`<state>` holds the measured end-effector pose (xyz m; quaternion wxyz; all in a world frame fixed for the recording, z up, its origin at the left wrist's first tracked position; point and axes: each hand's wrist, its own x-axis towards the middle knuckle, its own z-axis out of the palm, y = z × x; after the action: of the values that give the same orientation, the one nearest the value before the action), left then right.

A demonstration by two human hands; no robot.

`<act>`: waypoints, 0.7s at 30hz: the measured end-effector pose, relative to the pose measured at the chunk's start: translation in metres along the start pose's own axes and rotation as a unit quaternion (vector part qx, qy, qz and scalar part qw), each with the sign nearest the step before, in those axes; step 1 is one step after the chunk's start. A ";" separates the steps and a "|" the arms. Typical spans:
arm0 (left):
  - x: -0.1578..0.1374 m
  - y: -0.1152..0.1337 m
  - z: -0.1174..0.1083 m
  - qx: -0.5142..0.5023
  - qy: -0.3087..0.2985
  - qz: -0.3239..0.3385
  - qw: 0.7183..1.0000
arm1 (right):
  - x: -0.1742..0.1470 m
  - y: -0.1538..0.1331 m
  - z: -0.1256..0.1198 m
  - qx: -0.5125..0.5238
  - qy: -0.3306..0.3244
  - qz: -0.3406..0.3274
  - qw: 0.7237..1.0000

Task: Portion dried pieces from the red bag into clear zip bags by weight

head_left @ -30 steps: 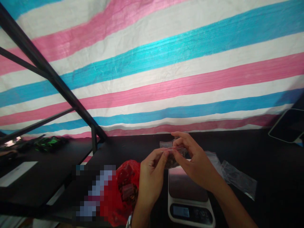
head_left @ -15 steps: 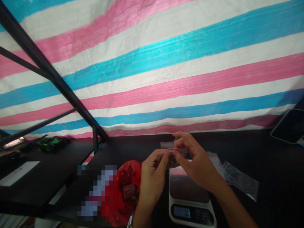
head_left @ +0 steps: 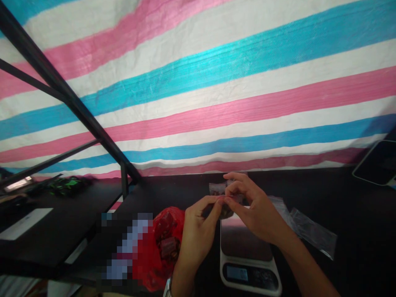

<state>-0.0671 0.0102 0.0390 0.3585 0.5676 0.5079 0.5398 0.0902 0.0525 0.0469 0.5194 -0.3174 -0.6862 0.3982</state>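
Observation:
A small clear plastic bag (head_left: 227,213) with brownish contents hangs between my two hands. My left hand (head_left: 202,220) pinches its top edge with thumb and forefinger. At the same edge, the thumb and forefinger of my right hand (head_left: 252,210) press together, close to the left fingertips. Under the hands stands a digital kitchen scale (head_left: 246,243), its display reading 0.0. Left of my left wrist lies an open red plastic bag (head_left: 168,216) holding dark brown pieces and a small labelled packet (head_left: 168,246). Behind the fingers, another small clear bag (head_left: 216,188) rests on the table.
Flat clear bags (head_left: 314,233) lie right of the scale. A dark-screened device (head_left: 379,163) leans at the far right. Black metal bars (head_left: 83,115) rise on the left beside a lower black surface with white paper (head_left: 26,222). Striped sheeting (head_left: 216,103) hangs behind.
My fingertips have drawn closer together along the small bag's top edge, and the left thumb has shifted right. The scale and red bag stay in place.

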 end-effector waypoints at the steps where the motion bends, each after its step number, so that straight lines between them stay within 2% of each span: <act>1: 0.000 -0.001 -0.002 0.018 0.004 0.010 1.000 | 0.002 0.004 -0.002 0.001 0.016 0.007 1.000; 3: -0.001 -0.004 -0.008 0.064 0.030 0.028 0.997 | 0.006 0.014 -0.010 -0.001 0.090 0.030 0.995; 5: -0.001 -0.008 -0.012 0.109 0.048 0.036 0.992 | 0.009 0.027 -0.022 0.004 0.195 0.063 0.979; 8: 0.000 -0.016 -0.015 0.145 0.020 0.041 0.988 | 0.013 0.047 -0.041 0.068 0.315 0.119 0.939; 10: 0.001 -0.021 -0.014 0.153 -0.003 0.043 0.987 | 0.015 0.057 -0.046 0.124 0.353 0.143 0.916; 12: 0.002 -0.026 -0.011 0.157 -0.016 0.041 0.987 | 0.018 0.064 -0.042 0.146 0.352 0.154 0.912; 14: 0.003 -0.030 -0.008 0.166 -0.026 0.040 0.985 | 0.020 0.069 -0.032 0.123 0.322 0.163 0.924; 18: 0.004 -0.036 -0.007 0.201 -0.037 0.038 0.978 | 0.023 0.079 -0.011 -0.013 0.225 0.189 0.956; 21: 0.005 -0.041 -0.011 0.231 -0.034 0.037 0.972 | 0.024 0.074 -0.003 -0.137 0.216 0.146 0.956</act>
<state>-0.0858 0.0233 0.0032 0.2145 0.6712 0.5849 0.4016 0.0887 0.1089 -0.0066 0.5430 -0.5607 -0.5515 0.2942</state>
